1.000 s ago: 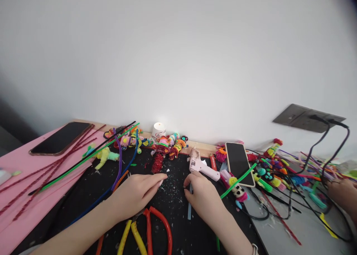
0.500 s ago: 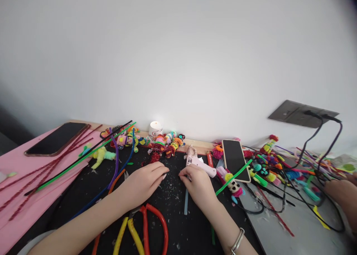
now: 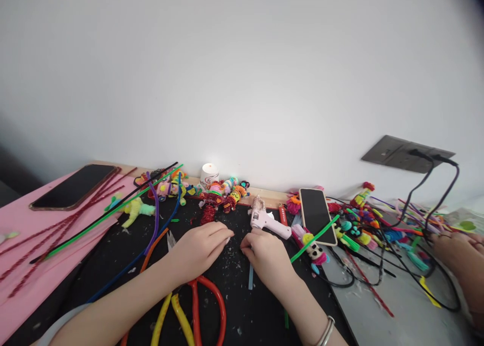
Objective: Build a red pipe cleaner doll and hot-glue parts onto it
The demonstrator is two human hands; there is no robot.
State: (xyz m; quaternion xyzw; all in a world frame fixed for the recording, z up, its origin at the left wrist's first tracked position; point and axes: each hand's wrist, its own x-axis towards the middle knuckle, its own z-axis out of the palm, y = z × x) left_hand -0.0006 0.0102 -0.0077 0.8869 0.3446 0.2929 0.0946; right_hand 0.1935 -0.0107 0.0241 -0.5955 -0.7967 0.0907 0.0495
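Over the black mat [image 3: 236,305], my left hand [image 3: 202,245] and my right hand [image 3: 266,252] face each other with a small gap between the fingertips. Both hands have thumb and fingers pinched together; anything held there is too small or hidden to make out. A coil of dark red tinsel stem [image 3: 208,214] lies just beyond my left hand. Behind my right hand rests a pale pink glue gun [image 3: 270,222]. A translucent glue stick [image 3: 250,277] is beside my right hand. Red-handled scissors [image 3: 221,305] and yellow-handled pliers [image 3: 181,318] lie partly beneath my left forearm.
Pipe-cleaner figures [image 3: 234,194] and a paper cup [image 3: 209,174] line the wall. Phones [image 3: 75,187] lie at left and right. Pink paper [image 3: 41,265] bears long pipe cleaners. Cables [image 3: 451,280] run from the socket [image 3: 404,154]. Another person's hand [image 3: 454,252] is at far right.
My hands have drawn slightly closer together, the left one shifting right. Both remain pinched. The other person's hand has come further into view at the right edge.
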